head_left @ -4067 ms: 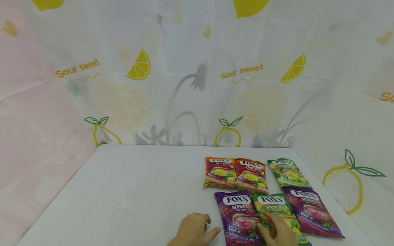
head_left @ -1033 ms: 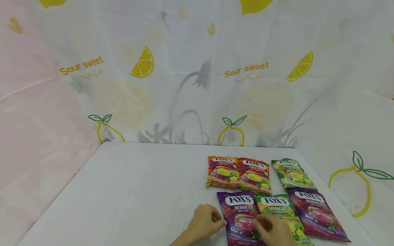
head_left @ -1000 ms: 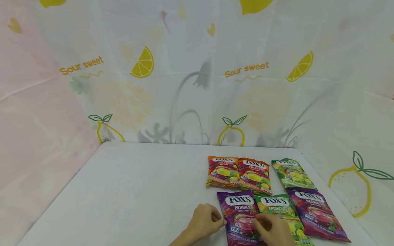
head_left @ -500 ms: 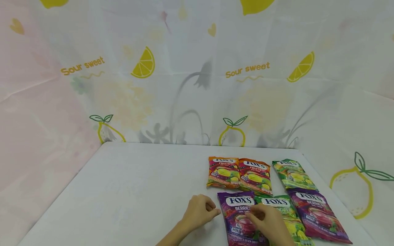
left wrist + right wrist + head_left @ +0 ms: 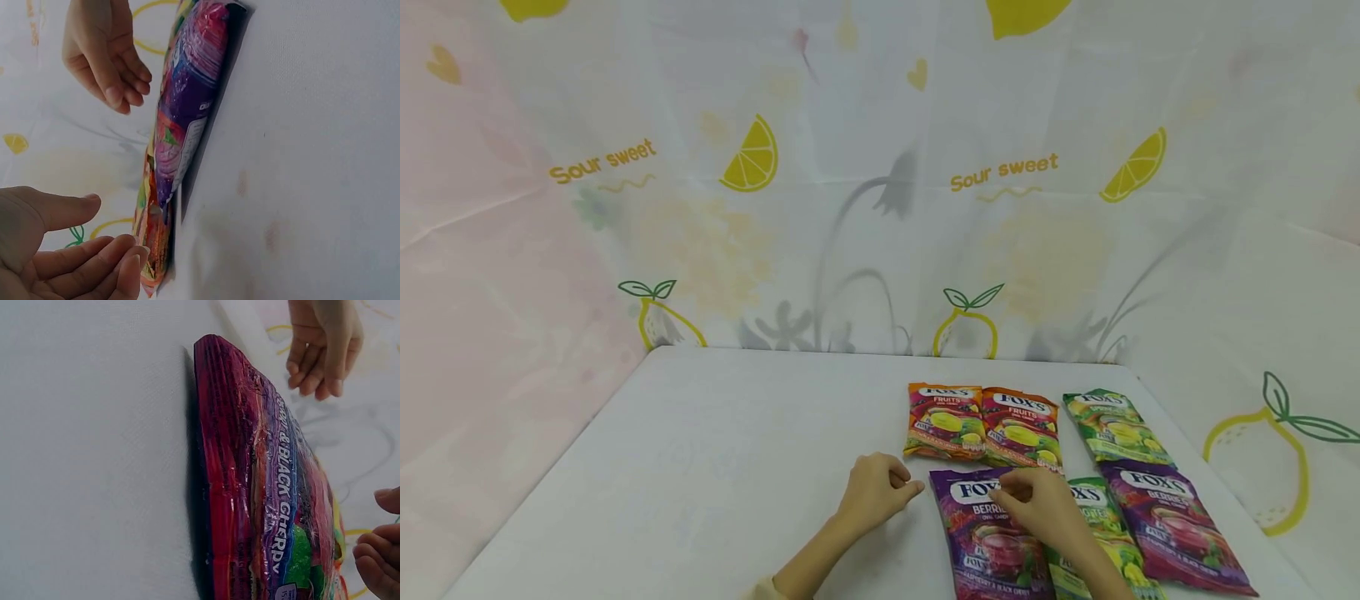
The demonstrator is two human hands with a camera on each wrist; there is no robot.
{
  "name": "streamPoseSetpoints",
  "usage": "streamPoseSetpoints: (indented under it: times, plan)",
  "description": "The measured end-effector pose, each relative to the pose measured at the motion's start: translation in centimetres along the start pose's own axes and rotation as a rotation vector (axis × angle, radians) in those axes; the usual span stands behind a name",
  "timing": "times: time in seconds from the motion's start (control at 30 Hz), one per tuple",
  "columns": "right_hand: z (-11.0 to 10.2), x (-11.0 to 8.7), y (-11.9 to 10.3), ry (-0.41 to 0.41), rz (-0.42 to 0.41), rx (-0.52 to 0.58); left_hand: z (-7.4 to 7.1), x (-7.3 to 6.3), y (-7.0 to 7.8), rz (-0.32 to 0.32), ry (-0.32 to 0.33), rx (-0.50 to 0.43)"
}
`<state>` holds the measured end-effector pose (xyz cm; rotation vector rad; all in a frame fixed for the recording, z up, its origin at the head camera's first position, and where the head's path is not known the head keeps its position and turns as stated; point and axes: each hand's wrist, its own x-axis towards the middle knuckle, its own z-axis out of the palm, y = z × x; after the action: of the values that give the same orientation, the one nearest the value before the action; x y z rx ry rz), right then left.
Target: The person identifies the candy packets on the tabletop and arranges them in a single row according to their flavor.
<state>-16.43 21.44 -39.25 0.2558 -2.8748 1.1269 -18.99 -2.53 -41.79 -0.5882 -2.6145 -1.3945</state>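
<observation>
Left hand (image 5: 872, 493), head view: fingers loosely bent, nothing held, just left of the purple bag (image 5: 992, 554). Right hand (image 5: 1043, 504): over that bag's upper right corner, thumb and fingers narrowly apart, nothing held. Below its forearm, the green bag (image 5: 1116, 542); right of it, the other purple bag (image 5: 1180, 529); beyond it, the other green bag (image 5: 1120, 427), the left orange bag (image 5: 946, 422) and the right orange bag (image 5: 1022, 429). Count: two purple, two green, two orange.

Left wrist view: left thumb and fingers stand wide; right hand is clear of the bags.

Right wrist view: both hands apart from the purple bag.

Judgement: between grips, over the near bags; a further adjustment would call for lowering both hands and pinching the purple bag's edges.
</observation>
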Motion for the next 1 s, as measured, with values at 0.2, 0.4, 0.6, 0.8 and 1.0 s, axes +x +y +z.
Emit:
streamPoseSetpoints:
  times: [0.2, 0.4, 0.6, 0.8, 1.0]
  plan:
    - [0.0, 1.3, 0.0, 0.011, -0.004, -0.018, -0.3, 1.0, -0.6, 0.003, 0.043, 0.021]
    - [-0.2, 2.6, -0.2, 0.033, -0.034, -0.055, -0.4, 2.0, -1.0, -0.015, 0.038, 0.012]
    - [-0.3, 3.6, -0.1, 0.035, -0.052, -0.088, -0.5, 3.0, -1.4, -0.110, 0.005, -0.086]
    - [-0.4, 4.8, 0.2, 0.032, -0.094, -0.101, -0.4, 3.6, -1.9, -0.146, 0.023, -0.061]
    - [-0.6, 5.8, 0.5, 0.014, -0.073, -0.107, -0.3, 4.1, -2.6, -0.238, 0.007, -0.093]
